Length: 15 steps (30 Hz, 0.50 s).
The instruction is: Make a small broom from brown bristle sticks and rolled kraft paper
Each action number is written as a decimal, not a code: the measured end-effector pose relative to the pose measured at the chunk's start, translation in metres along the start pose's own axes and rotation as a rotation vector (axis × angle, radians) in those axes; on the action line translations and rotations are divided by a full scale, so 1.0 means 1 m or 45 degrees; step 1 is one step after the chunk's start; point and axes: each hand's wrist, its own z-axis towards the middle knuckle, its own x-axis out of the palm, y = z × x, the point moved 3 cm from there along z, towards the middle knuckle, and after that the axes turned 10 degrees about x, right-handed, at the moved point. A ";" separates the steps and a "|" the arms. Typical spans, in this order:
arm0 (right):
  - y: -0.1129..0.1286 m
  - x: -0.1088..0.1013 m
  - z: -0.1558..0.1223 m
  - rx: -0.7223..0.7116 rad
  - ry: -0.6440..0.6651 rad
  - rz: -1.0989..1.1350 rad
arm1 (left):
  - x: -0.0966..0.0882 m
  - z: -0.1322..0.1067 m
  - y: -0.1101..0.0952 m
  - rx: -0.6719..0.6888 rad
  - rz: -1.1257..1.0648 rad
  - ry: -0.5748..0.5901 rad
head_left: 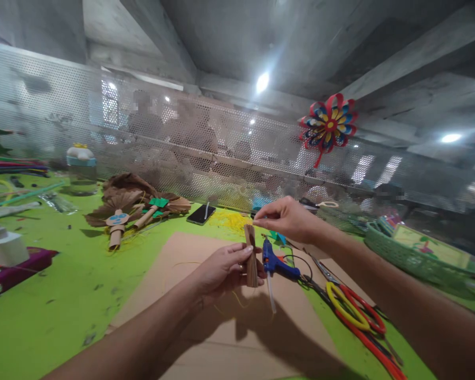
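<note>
My left hand [225, 264] is closed around a folded, pleated strip of brown paper [250, 266], which stands upright over the brown sheet. My right hand [288, 219] hovers just above the strip's top end, its thumb and fingers pinched together. Whatever is between those fingertips, if anything, is too small to make out. Close to the right of the paper is a blue glue gun [277, 262] with a clear glue stick poking out of it. Thin yellow strands [239, 301] trail below my left hand.
Beneath my hands lies a brown sheet [190, 327] on the green table [63, 295]. Scissors with yellow and red handles [354, 311] rest on the right, before a green basket [411, 258]. Behind are paper dolls [117, 221], a phone [201, 214], yellow strands and a perforated metal screen [221, 153].
</note>
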 end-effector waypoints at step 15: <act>0.009 -0.002 -0.001 0.026 0.011 -0.101 | 0.006 -0.003 0.003 -0.032 0.001 0.123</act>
